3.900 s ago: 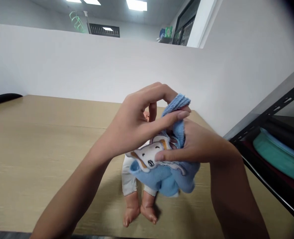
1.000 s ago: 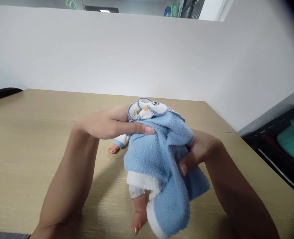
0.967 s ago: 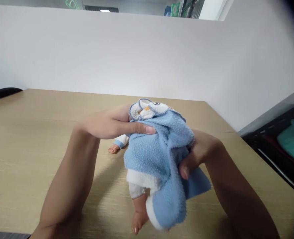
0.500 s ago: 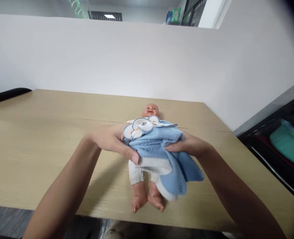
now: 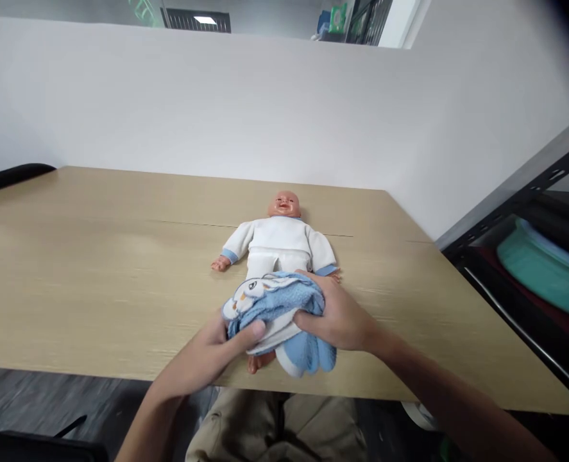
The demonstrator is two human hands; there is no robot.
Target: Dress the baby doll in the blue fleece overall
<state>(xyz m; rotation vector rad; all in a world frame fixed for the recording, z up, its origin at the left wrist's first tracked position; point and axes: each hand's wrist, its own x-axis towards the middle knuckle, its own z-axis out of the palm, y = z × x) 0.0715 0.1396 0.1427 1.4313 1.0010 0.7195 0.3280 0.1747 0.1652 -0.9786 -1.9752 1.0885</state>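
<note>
A baby doll (image 5: 281,232) in a white long-sleeved top and white trousers lies on its back, head toward the wall. Above its legs I hold a bunched blue-and-white terry baby garment (image 5: 288,298) with a bird-like face on it. My left hand (image 5: 219,350) grips the garment's left side, thumb on top and the other fingers hidden underneath. On the other side my right hand (image 5: 337,314) pinches the cloth between thumb and fingers. Loose blue folds hang below it. The cloth covers most of the doll's lower legs; part of one foot shows beneath.
The wooden table (image 5: 120,282) reaches back to a white partition wall (image 5: 192,109). At the right, a black rack (image 5: 486,276) holds a green basin (image 5: 544,269). A black curved object (image 5: 15,176) juts over the table's far left edge.
Both hands have brought the garment down from the doll's chest to above its legs and gathered it into a tighter bunch. The doll's top and arms now show.
</note>
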